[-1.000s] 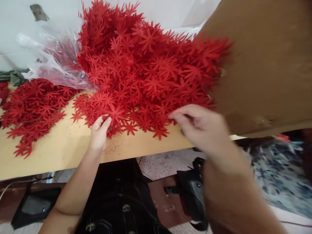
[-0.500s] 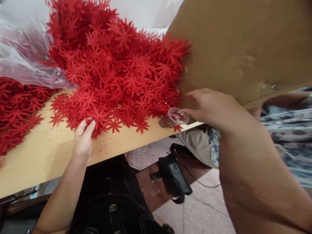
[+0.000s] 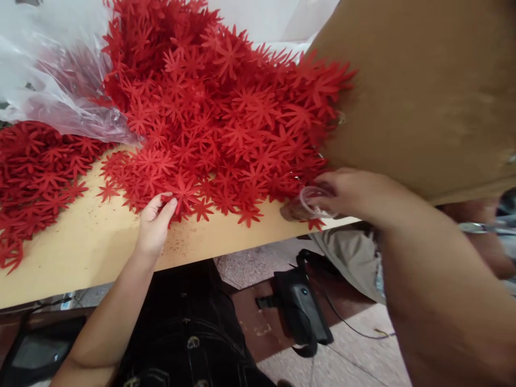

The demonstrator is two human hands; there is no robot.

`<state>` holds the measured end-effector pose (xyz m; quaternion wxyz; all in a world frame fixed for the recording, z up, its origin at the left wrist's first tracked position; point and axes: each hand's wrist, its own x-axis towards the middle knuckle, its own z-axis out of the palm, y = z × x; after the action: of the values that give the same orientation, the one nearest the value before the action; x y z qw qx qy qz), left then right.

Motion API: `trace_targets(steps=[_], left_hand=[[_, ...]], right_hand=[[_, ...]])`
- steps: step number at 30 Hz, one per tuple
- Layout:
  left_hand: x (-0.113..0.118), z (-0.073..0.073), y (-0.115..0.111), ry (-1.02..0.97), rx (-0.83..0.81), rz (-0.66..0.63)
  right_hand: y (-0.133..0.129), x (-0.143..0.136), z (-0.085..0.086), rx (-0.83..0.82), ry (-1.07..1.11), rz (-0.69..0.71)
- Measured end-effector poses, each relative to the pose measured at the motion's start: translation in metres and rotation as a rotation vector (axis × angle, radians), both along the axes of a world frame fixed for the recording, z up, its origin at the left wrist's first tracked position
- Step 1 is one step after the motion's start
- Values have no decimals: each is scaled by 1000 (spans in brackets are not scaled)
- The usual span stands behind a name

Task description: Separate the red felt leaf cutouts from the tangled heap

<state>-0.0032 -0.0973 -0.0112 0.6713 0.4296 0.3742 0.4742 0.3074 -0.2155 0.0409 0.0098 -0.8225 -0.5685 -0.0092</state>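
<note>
In the head view my left hand (image 3: 157,220) pinches a red flower-shaped cutout (image 3: 184,194) with slim pointed petals between thumb and fingertips, at the front of a big pile of similar red cutouts (image 3: 229,123). A clear plastic cup (image 3: 291,210) with dark contents stands tilted-looking by the table's front edge. My right hand (image 3: 342,191) reaches over the cup's rim, its fingertips dipping inside, where they are blurred and partly hidden. One loose red cutout (image 3: 316,223) lies just beside the cup.
A second red pile (image 3: 40,172) lies at the left, below a clear plastic bag (image 3: 68,97). Large brown cardboard (image 3: 423,97) rises behind my right arm. A black pouch (image 3: 302,303) rests on a bench below the wooden table (image 3: 108,242). Another person sits at the right.
My right hand has gone from hovering beside the cup to reaching into its mouth. My left hand keeps its pinch on the red cutout. The whole view has shifted slightly.
</note>
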Motion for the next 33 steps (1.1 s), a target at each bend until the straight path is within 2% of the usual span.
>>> trace_targets(steps=[1,2,3,5,6,8,10,12,15,18,20,24,28,33], left_hand=[[2,-1,0,4,12,-15],[3,-2,1,8,29,-30],[5,-3,1,12,46,-44],[8,-2,0,34,76,-77],[9,-1,-1,53,95,-108],[8,1,-4,108,144,-194],[4,2,-5,159,197,-249],[-3,1,-4,194,212,-226],[-14,-6,0,202,168,-123],[-20,-12,5,171,130,-33],[-20,-14,7,145,123,4],[-15,-11,7,124,139,-9],[-13,-7,4,166,172,-29],[-15,-6,1,199,206,-42]], right_hand=[[-2,-10,8,15,-65,-12],[-3,-22,14,137,-70,-35],[-1,-39,17,270,39,-40],[11,-77,14,469,534,5],[21,-98,8,463,792,57],[44,-135,-9,416,1154,140],[67,-162,-28,410,1403,179],[82,-177,-44,446,1577,179],[90,-182,-56,575,1626,75],[88,-177,-60,728,1558,-41],[86,-175,-60,789,1514,-55],[86,-179,-64,776,1486,-61],[92,-186,-69,757,1563,-104],[95,-198,-67,763,1649,23]])
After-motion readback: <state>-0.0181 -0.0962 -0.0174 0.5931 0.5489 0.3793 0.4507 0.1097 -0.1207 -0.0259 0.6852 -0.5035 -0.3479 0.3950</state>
